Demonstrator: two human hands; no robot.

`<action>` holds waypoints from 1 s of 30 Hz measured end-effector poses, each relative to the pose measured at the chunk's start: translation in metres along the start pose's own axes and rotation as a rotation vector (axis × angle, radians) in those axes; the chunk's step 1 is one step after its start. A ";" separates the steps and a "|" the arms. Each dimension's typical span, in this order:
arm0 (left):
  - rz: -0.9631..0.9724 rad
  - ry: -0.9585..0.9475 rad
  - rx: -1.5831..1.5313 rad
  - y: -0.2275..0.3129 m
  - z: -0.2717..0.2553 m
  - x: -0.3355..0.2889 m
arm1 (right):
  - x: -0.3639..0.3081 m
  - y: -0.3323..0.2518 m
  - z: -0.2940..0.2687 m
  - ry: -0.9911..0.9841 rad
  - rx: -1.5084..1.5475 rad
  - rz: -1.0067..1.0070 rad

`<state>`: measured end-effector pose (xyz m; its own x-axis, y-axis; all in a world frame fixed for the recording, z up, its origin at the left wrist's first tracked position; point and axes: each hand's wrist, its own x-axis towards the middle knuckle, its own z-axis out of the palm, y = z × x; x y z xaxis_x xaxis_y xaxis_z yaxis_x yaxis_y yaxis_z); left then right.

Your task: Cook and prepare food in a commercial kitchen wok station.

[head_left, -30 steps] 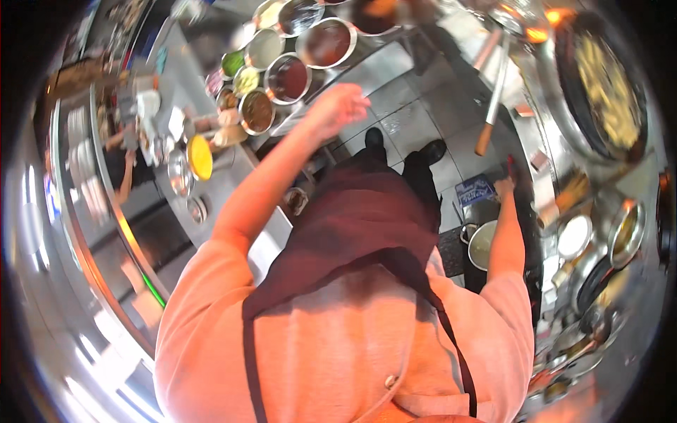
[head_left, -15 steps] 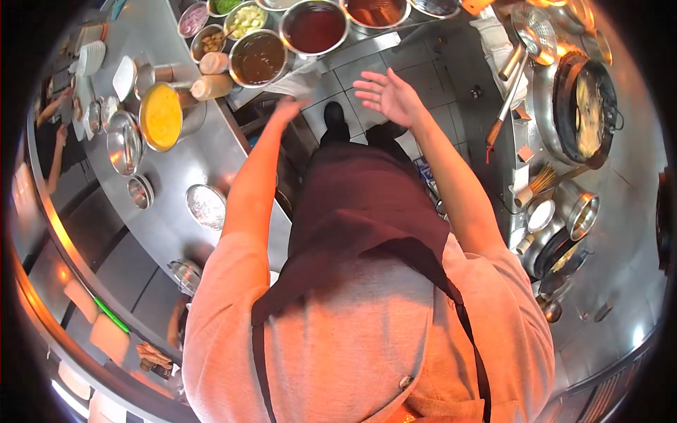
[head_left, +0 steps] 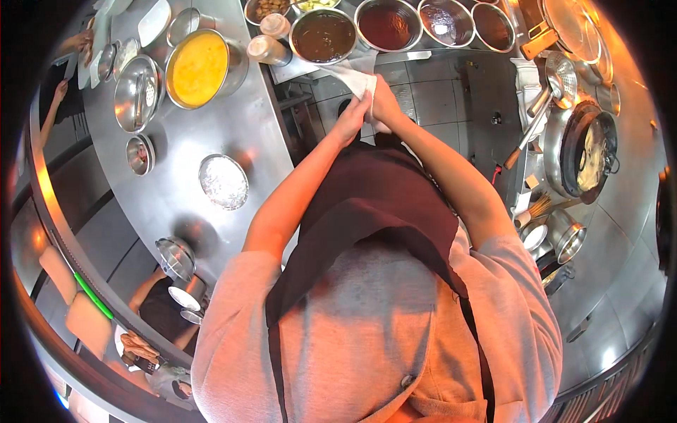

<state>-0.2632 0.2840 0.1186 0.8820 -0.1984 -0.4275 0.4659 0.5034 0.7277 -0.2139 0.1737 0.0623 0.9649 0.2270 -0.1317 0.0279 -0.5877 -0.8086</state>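
White folded cloth [head_left: 356,79] hangs off the steel bench [head_left: 211,130] edge, just below the round metal bowl of dark brown sauce [head_left: 324,35]. The left hand [head_left: 352,116] and right hand [head_left: 384,106] both close around the cloth, pressed together.

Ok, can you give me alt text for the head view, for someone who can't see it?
Seen from above, a person's left hand and right hand meet on a white cloth hanging off a curved steel counter. Round steel bowls sit on the counter, one large bowl of yellow liquid and one of dark brown sauce; a dark wok stands at right.
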 end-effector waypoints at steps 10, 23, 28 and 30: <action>0.159 0.299 0.137 0.011 0.010 0.017 | 0.000 -0.063 -0.012 0.228 -0.253 -0.093; -0.319 0.003 -0.635 0.076 -0.005 -0.028 | 0.025 -0.047 -0.079 0.375 1.570 0.762; -0.379 -0.153 -0.463 0.062 0.047 -0.013 | 0.026 0.023 -0.024 0.380 0.715 0.583; -0.346 -0.037 -0.354 0.044 0.053 -0.005 | 0.027 0.011 -0.006 0.114 0.129 0.436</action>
<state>-0.2436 0.2621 0.1812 0.6848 -0.4312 -0.5875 0.6849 0.6561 0.3169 -0.1857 0.1684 0.0530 0.9023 -0.1105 -0.4168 -0.4119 -0.5063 -0.7576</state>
